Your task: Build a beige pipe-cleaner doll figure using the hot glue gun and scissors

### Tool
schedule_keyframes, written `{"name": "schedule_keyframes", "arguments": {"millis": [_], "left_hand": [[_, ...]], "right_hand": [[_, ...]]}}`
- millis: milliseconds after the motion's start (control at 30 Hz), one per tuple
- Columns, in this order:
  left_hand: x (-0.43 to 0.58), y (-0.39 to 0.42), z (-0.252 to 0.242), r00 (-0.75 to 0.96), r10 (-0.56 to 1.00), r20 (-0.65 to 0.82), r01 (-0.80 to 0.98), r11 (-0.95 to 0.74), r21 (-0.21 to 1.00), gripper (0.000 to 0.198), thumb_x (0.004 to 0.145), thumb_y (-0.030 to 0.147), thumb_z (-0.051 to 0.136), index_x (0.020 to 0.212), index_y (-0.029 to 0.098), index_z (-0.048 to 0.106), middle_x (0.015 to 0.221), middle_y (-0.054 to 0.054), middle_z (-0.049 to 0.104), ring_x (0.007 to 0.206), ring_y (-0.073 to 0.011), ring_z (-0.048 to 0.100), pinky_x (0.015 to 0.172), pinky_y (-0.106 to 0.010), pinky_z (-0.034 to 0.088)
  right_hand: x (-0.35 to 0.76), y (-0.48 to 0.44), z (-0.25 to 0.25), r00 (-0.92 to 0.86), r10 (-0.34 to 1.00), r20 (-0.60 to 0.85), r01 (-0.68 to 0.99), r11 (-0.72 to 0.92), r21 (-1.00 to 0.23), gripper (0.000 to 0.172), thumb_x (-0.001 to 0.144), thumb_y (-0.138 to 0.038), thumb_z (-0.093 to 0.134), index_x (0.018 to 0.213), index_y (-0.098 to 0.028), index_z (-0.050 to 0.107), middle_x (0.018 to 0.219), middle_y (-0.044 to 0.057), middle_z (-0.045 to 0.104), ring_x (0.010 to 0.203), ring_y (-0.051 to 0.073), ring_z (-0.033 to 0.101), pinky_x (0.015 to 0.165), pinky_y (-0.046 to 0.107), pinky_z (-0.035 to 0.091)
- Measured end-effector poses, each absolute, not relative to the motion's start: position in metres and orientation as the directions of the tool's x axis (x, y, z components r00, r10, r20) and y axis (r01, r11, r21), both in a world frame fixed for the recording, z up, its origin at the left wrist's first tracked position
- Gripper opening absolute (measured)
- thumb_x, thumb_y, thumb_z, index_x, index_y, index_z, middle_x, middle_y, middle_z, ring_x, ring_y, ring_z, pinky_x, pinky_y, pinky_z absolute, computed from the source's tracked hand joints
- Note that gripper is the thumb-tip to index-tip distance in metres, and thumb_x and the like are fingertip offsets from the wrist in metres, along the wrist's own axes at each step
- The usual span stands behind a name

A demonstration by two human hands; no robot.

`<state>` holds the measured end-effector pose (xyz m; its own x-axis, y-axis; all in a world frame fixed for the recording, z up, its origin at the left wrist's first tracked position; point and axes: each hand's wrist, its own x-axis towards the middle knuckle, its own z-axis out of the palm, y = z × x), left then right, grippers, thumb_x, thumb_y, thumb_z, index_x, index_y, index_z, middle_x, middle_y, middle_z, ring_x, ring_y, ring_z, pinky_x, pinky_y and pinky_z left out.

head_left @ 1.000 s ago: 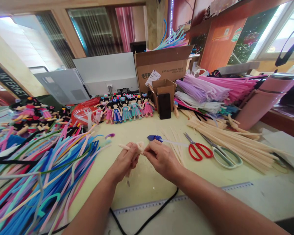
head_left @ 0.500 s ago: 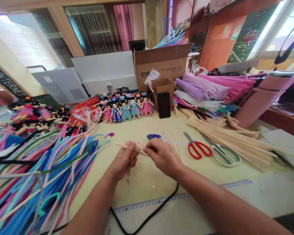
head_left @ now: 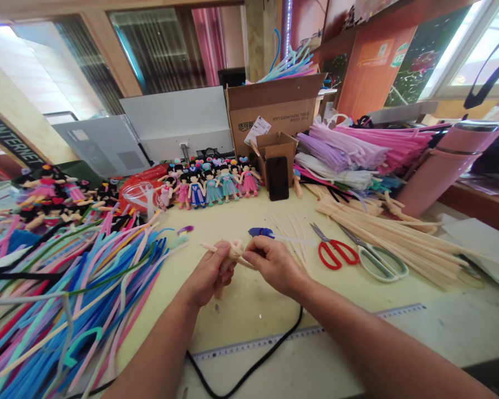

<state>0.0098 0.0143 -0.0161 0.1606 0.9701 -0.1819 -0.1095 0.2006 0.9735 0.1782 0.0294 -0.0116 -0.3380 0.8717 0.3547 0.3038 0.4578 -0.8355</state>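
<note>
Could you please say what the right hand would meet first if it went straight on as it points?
The right hand points toward the left hand, so it would probably first meet the looped part of the cream strip, held there; depth is unclear.

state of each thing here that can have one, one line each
cream fuzzy craft piece: looped, held in left hand and right hand
red-handled metal scissors: lying flat, unheld
white-and-green-handled metal scissors: lying flat, unheld
small brown cardboard box: open
black rectangular phone: upright, face dark
pink cylindrical flask: capped
black cord: loosely curved
</note>
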Motion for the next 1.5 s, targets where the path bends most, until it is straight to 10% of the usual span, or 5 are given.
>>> {"name": "schedule_keyframes", "arguments": {"millis": [433, 1500], "left_hand": [[0.0153, 0.015, -0.0147, 0.07, 0.973, -0.219, -0.004, 0.22, 0.976, 0.048, 0.073, 0.065, 0.061, 0.074, 0.02, 0.045, 0.053, 0.009, 0.04, 0.04, -0.0042, 0.03, 0.039, -0.016, 0.02], [0.0148, 0.0143, -0.0111, 0.102, 0.967, -0.235, -0.113, 0.246, 0.963, 0.028, 0.073, 0.046, 0.057, 0.07, 0.02, 0.046, 0.051, 0.008, 0.04, 0.04, -0.0059, 0.029, 0.038, -0.018, 0.023]], "right_hand": [[0.1788, 0.0274, -0.0165, -0.397, 0.771, 0.499, 0.378, 0.632, -0.676, 0.023, 0.088, -0.018, 0.062, 0.066, -0.019, 0.055, 0.067, -0.001, 0.056, 0.065, 0.012, 0.051, 0.061, 0.024, 0.036], [0.1796, 0.0275, -0.0135, -0.328, 0.85, 0.412, 0.384, 0.519, -0.764, 0.019, 0.083, -0.019, 0.065, 0.067, -0.019, 0.055, 0.061, -0.004, 0.055, 0.056, 0.01, 0.046, 0.055, 0.023, 0.034]]}}
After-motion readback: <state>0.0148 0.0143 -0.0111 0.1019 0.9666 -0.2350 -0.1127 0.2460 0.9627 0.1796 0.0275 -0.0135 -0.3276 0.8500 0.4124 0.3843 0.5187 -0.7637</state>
